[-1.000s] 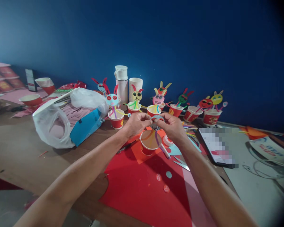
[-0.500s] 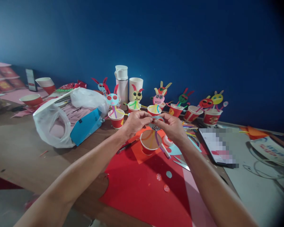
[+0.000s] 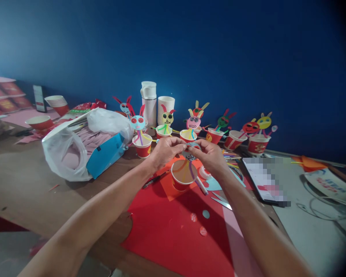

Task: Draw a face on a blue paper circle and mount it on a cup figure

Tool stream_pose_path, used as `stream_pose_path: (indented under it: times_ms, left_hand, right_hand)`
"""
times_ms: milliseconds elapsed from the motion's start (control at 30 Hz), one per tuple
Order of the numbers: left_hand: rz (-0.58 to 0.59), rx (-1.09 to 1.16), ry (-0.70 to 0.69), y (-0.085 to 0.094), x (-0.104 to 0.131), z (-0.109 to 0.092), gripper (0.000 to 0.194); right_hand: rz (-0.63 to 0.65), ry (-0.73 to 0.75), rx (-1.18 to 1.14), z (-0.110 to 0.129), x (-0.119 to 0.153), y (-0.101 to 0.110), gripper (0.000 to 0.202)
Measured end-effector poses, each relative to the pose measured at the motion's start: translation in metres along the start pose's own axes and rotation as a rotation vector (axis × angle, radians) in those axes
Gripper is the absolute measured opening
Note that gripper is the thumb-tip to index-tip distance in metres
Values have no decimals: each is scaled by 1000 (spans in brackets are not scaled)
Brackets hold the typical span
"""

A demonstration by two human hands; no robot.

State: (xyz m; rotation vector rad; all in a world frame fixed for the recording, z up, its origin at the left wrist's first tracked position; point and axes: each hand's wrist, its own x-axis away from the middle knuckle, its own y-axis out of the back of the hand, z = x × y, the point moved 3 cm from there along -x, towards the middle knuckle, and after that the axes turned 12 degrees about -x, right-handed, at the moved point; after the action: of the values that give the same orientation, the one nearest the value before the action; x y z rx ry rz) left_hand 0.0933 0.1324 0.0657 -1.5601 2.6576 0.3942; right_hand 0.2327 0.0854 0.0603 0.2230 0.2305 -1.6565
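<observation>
My left hand (image 3: 167,151) and my right hand (image 3: 210,154) meet over a paper cup (image 3: 184,177). Between their pinched fingertips is a light blue-grey paper face (image 3: 189,156) with a drawn mouth; the fingers cover much of its upper part. Yellow and purple pipe-cleaner strips run from beneath the face into the cup. The cup stands on an orange sheet (image 3: 170,192) laid over red paper (image 3: 173,234). A capped marker (image 3: 202,187) touches the cup's right side. Small round paper discs (image 3: 205,214) lie in front.
Several finished cup figures (image 3: 142,146) line the back by the blue wall, with a white thermos (image 3: 148,104) and stacked cups (image 3: 166,105). Scissors (image 3: 222,201) and a phone (image 3: 263,181) lie right. A plastic bag (image 3: 65,157) with pink paper sits left, beside a blue box (image 3: 106,156).
The view has tilted up very slightly, so things sit a little lower. Both hands keep their pinch on the paper face, with hardly any movement.
</observation>
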Motion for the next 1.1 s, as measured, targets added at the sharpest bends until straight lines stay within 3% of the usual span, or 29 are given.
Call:
stream_pose_path:
  times_ms: [333,833,1100]
  left_hand:
    - [15,12,69,3,1,-2,11]
    - [4,-216,-14,3,-2,6,9]
    - [7,-178,-1,3,-2,9,14]
  right_hand:
    - [-11,14,16,2,0,1,24]
    - [-9,16,50,3,1,1,21]
    - [-2,4,-4,2,1,0,24]
